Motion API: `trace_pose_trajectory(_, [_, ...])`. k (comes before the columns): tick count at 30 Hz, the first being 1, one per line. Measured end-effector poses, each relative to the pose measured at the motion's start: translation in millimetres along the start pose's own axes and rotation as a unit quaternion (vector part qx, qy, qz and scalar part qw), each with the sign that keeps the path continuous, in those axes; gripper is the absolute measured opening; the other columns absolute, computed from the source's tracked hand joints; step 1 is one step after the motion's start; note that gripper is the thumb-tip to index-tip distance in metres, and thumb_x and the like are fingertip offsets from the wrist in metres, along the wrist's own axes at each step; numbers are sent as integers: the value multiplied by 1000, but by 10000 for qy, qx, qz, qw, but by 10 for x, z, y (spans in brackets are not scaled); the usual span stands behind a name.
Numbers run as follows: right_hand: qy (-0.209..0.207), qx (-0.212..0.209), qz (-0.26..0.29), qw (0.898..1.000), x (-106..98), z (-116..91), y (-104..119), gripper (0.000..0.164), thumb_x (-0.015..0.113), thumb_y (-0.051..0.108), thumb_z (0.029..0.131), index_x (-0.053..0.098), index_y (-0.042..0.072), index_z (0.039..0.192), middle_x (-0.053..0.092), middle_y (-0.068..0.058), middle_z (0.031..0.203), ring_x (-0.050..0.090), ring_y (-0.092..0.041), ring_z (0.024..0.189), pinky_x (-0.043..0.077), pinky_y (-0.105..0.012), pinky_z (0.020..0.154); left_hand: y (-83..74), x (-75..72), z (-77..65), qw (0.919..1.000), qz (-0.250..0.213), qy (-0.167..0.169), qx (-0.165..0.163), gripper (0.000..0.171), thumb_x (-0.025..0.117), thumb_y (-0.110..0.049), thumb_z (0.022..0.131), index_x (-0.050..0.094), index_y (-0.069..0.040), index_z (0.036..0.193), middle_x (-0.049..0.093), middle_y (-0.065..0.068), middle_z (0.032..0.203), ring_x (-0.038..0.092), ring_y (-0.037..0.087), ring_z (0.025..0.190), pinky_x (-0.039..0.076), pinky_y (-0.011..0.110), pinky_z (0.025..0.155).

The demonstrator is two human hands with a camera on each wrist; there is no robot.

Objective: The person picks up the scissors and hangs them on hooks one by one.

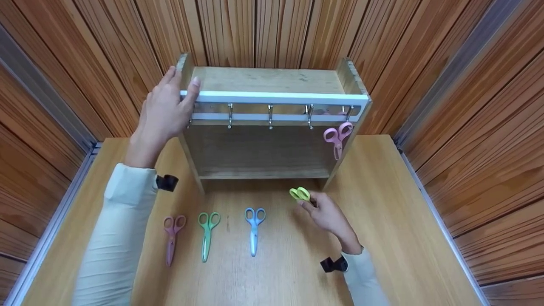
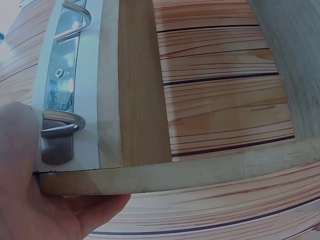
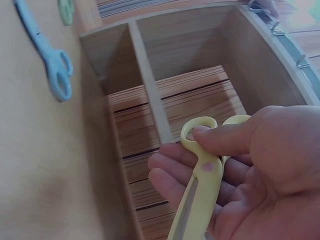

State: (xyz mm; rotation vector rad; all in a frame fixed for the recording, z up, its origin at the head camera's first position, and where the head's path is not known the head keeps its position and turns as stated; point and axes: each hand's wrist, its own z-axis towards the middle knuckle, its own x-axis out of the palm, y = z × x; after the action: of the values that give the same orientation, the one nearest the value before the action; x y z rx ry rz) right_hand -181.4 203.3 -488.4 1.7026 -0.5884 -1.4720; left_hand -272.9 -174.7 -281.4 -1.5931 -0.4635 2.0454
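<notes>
My left hand grips the upper left corner of a wooden shelf; in the left wrist view its fingers curl behind the side board. My right hand holds yellow scissors, thumb by a handle loop and blades toward the palm, in front of the shelf's lower right. A white hook rail runs across the shelf's front with several metal hooks. Pink scissors hang from the rightmost hook.
On the wooden table lie dark pink scissors, green scissors and blue scissors in a row, loops toward the shelf. Wood-patterned walls stand behind and at both sides.
</notes>
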Motion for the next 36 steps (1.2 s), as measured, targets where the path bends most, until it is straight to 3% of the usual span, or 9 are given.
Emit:
trace_pose_trajectory(5, [14,-137,271,9995,-63,29,94,15,67,16,104,76,6,111,61,-5,86,52,-16,77,44,-27,71,-2,6,5,10000,3,11,-21,86,24,-68,107,17,-7,168,6,13,178,39,47,154,25,60,130])
trace_pose_trajectory(8, [50,-90,581,9983,-103,45,176,16,69,17,102,77,8,113,66,-3,90,54,-18,80,46,-26,72,-8,3,10,10000,9,26,-8,86,24,-67,107,17,-8,168,6,12,178,38,48,154,25,61,130])
trace_pose_trajectory(11, [225,-182,1051,9940,-149,60,266,24,69,15,102,75,8,124,77,-8,112,69,-22,97,57,-26,90,-8,-7,16,10000,39,-4,41,86,24,-67,107,18,-6,168,7,13,178,43,49,150,28,62,128])
trace_pose_trajectory(13, [375,-320,1363,9894,-180,66,328,30,68,14,103,71,4,131,76,-16,125,74,-26,110,59,-27,101,-4,-11,21,9999,53,-45,100,87,25,-66,107,19,-4,167,9,14,178,45,50,148,30,62,127])
trace_pose_trajectory(16, [522,-483,1638,9839,-229,69,427,36,65,12,104,66,1,137,72,-22,132,74,-28,120,57,-29,104,4,-9,23,9998,43,-68,172,87,25,-65,108,21,-1,166,11,17,177,45,50,148,31,62,126])
trace_pose_trajectory(22, [482,-576,1666,9832,-325,108,628,35,66,14,104,67,4,137,72,-19,134,73,-29,123,57,-27,104,13,2,18,9999,5,-47,160,87,25,-65,108,21,0,166,11,18,177,34,48,155,25,61,129])
trace_pose_trajectory(28, [312,-803,1825,9794,-410,162,764,35,65,11,104,67,4,138,69,-25,137,72,-35,123,57,-25,104,17,0,21,9999,-37,-2,103,87,25,-65,108,20,-1,167,9,16,178,32,46,157,23,60,130])
trace_pose_trajectory(36, [241,-1000,2226,9695,-515,210,874,35,62,12,106,65,3,139,70,-24,137,75,-21,120,57,-30,104,7,9,14,10000,-26,23,69,87,25,-66,108,19,-2,167,8,15,178,33,46,157,23,60,130])
